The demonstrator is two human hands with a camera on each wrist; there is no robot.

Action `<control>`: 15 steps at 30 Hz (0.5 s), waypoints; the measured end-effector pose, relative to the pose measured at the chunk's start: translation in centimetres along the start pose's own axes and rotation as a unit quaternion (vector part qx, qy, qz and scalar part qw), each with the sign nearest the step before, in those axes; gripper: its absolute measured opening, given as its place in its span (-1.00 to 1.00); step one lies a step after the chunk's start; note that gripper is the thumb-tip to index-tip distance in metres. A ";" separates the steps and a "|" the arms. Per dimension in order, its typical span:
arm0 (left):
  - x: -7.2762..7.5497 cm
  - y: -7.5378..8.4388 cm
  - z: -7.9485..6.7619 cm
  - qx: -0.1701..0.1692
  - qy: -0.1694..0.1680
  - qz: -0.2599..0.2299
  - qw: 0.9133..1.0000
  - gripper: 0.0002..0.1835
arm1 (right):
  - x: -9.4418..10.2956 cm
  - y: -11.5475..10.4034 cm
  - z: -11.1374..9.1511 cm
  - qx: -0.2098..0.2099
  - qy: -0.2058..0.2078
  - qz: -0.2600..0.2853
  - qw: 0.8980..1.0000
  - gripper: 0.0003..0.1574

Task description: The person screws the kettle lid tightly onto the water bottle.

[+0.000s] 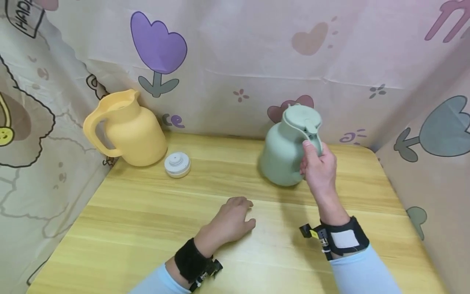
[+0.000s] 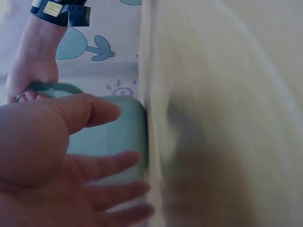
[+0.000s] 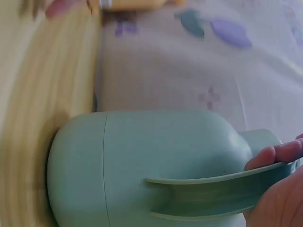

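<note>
A green thermos jug with its lid on stands at the back right of the table, tilted slightly in the head view. My right hand grips its handle, thumb near the top; the right wrist view shows fingers curled round the handle. My left hand is over the middle of the table, holding nothing, its fingers loosely spread in the left wrist view. A yellow jug without a lid stands at the back left. Beside it lies a round white lid.
The wooden table backs onto a patterned cloth, which also hangs along both sides. Each wrist wears a black strap with a small camera, the right one and the left one.
</note>
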State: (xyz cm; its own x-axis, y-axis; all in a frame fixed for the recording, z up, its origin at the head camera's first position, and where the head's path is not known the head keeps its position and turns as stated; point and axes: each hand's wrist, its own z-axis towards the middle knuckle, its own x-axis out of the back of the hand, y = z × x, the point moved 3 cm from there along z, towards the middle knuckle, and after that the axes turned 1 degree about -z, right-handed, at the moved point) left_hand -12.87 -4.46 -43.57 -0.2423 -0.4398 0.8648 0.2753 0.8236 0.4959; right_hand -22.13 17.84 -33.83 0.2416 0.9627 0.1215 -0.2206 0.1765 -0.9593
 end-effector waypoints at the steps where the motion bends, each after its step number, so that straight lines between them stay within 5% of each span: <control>1: -0.3 -0.1 -0.1 0.003 -0.010 0.010 1.000 -0.44 | 0.8 0.3 0.5 -0.012 0.013 0.002 1.000 -0.54; 8: -1.4 -0.2 -0.3 0.019 -0.067 0.056 0.996 -0.32 | 6.5 2.0 3.2 -0.046 0.084 0.033 0.995 -0.56; 15: -1.0 0.1 0.0 -0.002 -0.071 0.089 0.993 -0.35 | 9.9 2.5 5.1 -0.031 0.118 0.037 0.992 -0.59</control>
State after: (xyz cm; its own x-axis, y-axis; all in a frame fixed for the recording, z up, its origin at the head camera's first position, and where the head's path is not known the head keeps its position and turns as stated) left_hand -12.64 -3.91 -44.45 -0.3184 -0.2318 0.9192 0.3285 0.8826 0.3363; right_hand -25.11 28.90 -33.67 0.4428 0.8966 -0.0062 -0.1885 0.0863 -0.9783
